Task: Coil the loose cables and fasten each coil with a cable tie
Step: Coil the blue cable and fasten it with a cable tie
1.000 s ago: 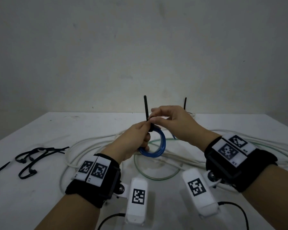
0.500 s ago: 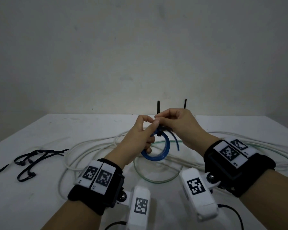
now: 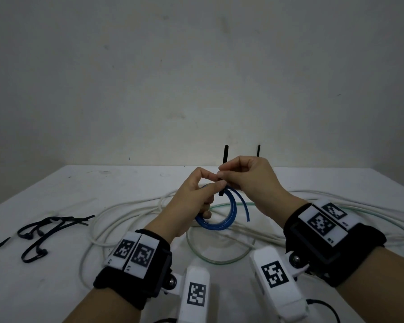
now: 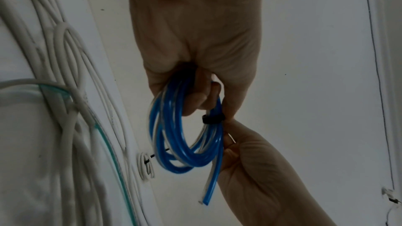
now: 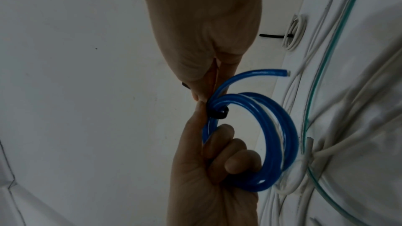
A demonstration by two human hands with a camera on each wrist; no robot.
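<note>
A small blue cable coil (image 3: 229, 220) hangs above the table, held up between both hands. My left hand (image 3: 210, 183) has its lower fingers curled through the coil (image 5: 272, 126), while its thumb and forefinger pinch at the coil's top. A black cable tie (image 4: 214, 119) is wrapped around the strands (image 4: 172, 143) there. Its tail (image 3: 225, 155) sticks straight up. My right hand (image 3: 226, 172) pinches that tail just above the tie's band (image 5: 219, 112). One loose blue end (image 3: 244, 206) curves out to the right of the coil.
Long white cables (image 3: 131, 206) and a clear green-tinted tube (image 3: 219, 259) sprawl over the white table under the hands. Several black cable ties (image 3: 44, 231) lie at the left. A small tied white coil (image 5: 293, 33) sits at the back, its tie tail (image 3: 258, 150) upright.
Both hands have shifted slightly right with the coil. The left thumb and forefinger have come up to pinch at the tie. A loose blue end now springs out on the right.
</note>
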